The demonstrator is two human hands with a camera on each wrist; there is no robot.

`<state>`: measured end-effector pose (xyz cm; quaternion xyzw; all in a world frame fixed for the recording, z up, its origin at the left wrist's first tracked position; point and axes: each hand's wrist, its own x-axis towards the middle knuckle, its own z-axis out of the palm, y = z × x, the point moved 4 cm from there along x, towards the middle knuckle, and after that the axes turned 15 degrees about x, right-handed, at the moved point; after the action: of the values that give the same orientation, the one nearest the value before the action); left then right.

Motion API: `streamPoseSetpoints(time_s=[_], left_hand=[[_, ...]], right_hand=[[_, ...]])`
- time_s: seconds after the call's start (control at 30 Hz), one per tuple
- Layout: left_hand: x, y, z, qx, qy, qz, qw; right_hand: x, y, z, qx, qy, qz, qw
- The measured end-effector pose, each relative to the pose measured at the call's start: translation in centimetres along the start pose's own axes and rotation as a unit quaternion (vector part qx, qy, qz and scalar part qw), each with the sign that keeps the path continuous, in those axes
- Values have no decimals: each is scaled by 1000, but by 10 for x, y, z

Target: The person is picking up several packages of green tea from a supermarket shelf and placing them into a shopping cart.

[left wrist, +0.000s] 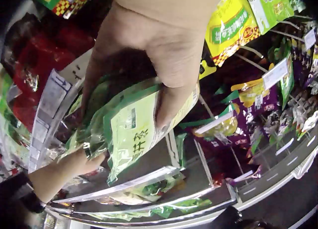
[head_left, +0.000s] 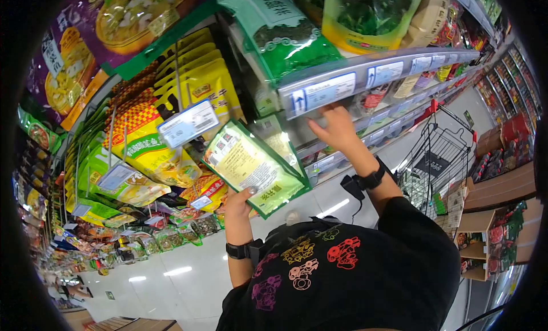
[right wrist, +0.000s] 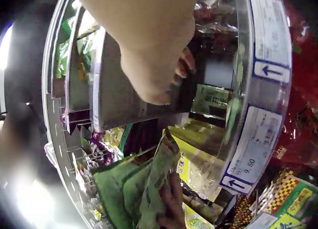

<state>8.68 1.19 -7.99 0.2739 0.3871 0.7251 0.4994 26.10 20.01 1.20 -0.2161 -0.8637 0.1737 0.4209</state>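
Grn pkts (head_left: 251, 168), tilted, in L grip (head_left: 238, 205).

Price label (right wrist: 253, 145): "9.50", arrow (right wrist: 236, 184), on shelf edge (right wrist: 267, 94); second label (right wrist: 271, 33): arrow, price blurred; green packet (left wrist: 133, 127): large Chinese characters, unclear.

Two hands, one left hand (head_left: 237, 208) and one right hand (head_left: 338, 131), are shown in a store aisle, with two black wristbands (head_left: 237, 250) worn, one per wrist. At least two green packets (head_left: 240, 165) are held on the left. One shopping cart (head_left: 436, 162) is seen, as is one black shirt (head_left: 371, 279), printed with at least four figures. Two blue-framed price labels (right wrist: 251, 147), each marked with one arrow, are counted from the right wrist; from the head, at least three hanging tags (head_left: 188, 124).
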Motion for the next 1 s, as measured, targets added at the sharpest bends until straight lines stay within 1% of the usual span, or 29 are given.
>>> streamPoseSetpoints(time_s=[0.03, 0.07, 0.1, 0.2, 0.23, 0.33, 0.37, 0.47, 0.5, 0.6, 0.67, 0.77, 0.83, 0.87, 0.93, 1.0], left_hand=[[-1, 2, -4, 2, -16, 0, 1000], [-3, 4, -8, 4, -13, -5, 1000], [-4, 4, -11, 6, -10, -11, 1000], [-7, 6, -17, 17, -7, -36, 999], [-7, 6, -19, 21, -6, -45, 999], [-6, 8, -23, 21, -15, -74, 997], [-5, 6, -27, 39, -8, -88, 995], [-2, 7, -29, 48, 3, -97, 994], [-1, 7, -30, 48, 5, -99, 994], [3, 9, -29, 51, 15, -100, 994], [4, 10, -29, 59, 28, -96, 993], [7, 7, -34, 35, 45, -91, 994], [8, 8, -35, 41, 45, -103, 993], [7, 7, -35, 42, 46, -109, 992], [9, 6, -31, 40, 43, -123, 991], [10, 7, -25, 41, 42, -132, 990]], right_hand=[[8, 3, 16, -43, -18, -34, 998], [15, 3, 29, -86, -36, -68, 993], [22, -2, 38, -100, -78, -74, 989], [35, 13, 73, -198, -129, -64, 970], [36, 26, 85, -178, -149, 15, 972], [47, 34, 100, -147, -208, 29, 966], [43, 32, 102, -137, -248, 35, 958], [47, 18, 102, -161, -183, 15, 970], [48, 13, 106, -188, -161, 2, 969], [50, 3, 114, -183, -191, 55, 963], [54, -3, 112, -179, -149, 50, 971], [55, 1, 113, -181, -134, 42, 973], [54, 13, 114, -191, -86, -13, 978], [49, 24, 117, -197, -36, -64, 978], [45, 19, 101, -176, 47, -109, 977], [52, 9, 75, -120, 113, -97, 982]])
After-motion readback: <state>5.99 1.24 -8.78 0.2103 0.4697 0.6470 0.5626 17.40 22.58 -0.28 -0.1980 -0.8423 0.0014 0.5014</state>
